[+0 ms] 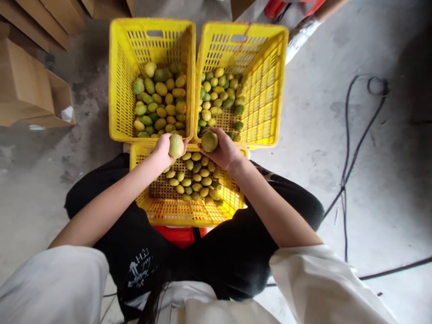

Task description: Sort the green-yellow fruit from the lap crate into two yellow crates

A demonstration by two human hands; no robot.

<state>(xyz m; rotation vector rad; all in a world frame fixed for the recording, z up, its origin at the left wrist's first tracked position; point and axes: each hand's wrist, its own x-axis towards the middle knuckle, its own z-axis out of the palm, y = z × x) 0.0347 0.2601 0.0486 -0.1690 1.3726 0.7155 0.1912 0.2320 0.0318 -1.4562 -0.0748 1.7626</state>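
My left hand (163, 148) is closed round a yellow-green fruit (176, 145) over the far edge of the near yellow crate (158, 211). My right hand (225, 150) grips a second yellow-green fruit (209, 141) just beside it, near the rim of the far right crate (266, 90). The near crate sits between my knees and holds several small fruits. The far left crate (118, 81) holds larger green and yellow fruits. The far right crate holds smaller ones.
Cardboard boxes (23, 85) stand on the concrete floor at the left. A black cable (347, 166) runs across the floor on the right. A red stool (180, 235) shows under the near crate. Another person's arm and a red object (303, 31) show at the top right.
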